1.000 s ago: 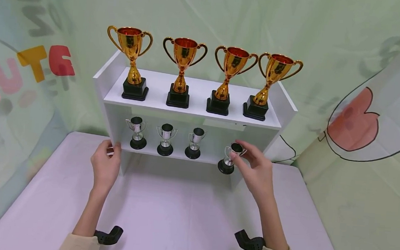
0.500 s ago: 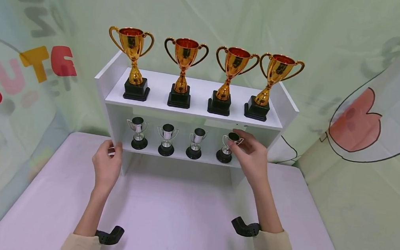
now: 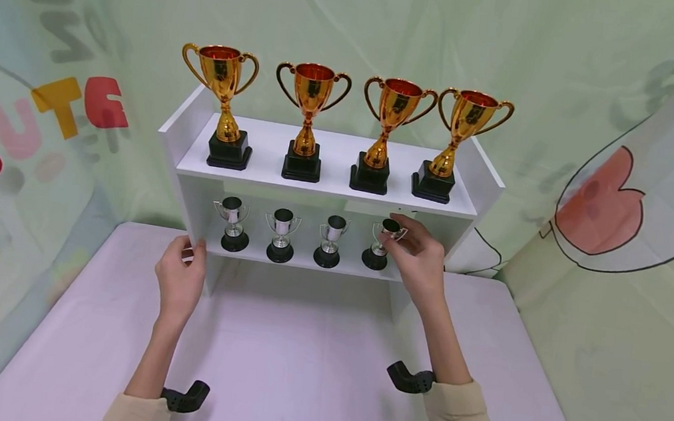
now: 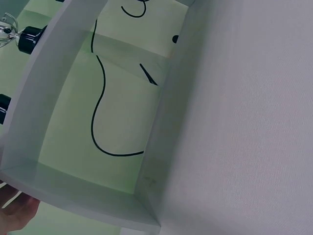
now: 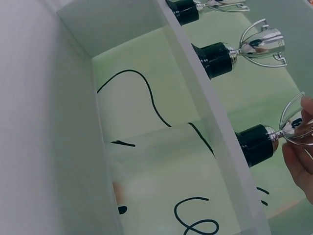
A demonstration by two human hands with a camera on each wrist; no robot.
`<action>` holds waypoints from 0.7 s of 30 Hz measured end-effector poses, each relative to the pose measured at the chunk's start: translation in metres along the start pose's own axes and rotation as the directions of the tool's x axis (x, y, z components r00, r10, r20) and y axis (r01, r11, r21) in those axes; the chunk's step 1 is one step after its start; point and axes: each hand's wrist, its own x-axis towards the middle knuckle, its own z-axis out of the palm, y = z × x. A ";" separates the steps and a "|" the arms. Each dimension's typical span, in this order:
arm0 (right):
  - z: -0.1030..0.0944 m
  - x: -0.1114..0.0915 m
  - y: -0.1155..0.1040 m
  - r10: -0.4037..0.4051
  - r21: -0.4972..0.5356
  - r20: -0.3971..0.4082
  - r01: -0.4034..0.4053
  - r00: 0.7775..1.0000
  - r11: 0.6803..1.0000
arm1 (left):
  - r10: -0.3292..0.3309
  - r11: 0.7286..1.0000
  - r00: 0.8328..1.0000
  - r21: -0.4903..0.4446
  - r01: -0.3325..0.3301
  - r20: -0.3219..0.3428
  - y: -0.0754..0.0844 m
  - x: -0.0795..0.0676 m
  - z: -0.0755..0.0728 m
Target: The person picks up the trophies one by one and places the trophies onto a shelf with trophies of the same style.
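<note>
My right hand pinches the bowl of a small silver trophy cup at the right end of the lower shelf. In the right wrist view that cup's black base rests on the shelf board, and my fingers are at its bowl and handles. Several more silver trophy cups stand upright in a row to its left. My left hand grips the left side panel of the white display shelf; its fingers show outside the panel in the left wrist view.
Several gold trophy cups on black bases line the top shelf. The display stands on a table with a pale cloth. A green printed curtain hangs behind, and a thin dark cable runs at the right.
My right hand has moved the silver trophy cup back and left from the front edge onto the lower shelf, in line with the others. The left hand stays at the side panel.
</note>
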 end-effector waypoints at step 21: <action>0.033 -0.041 0.029 -0.066 0.124 -0.127 0.082 0.990 0.989 | -0.038 0.999 0.998 0.024 0.037 0.048 -0.012 0.002 -0.009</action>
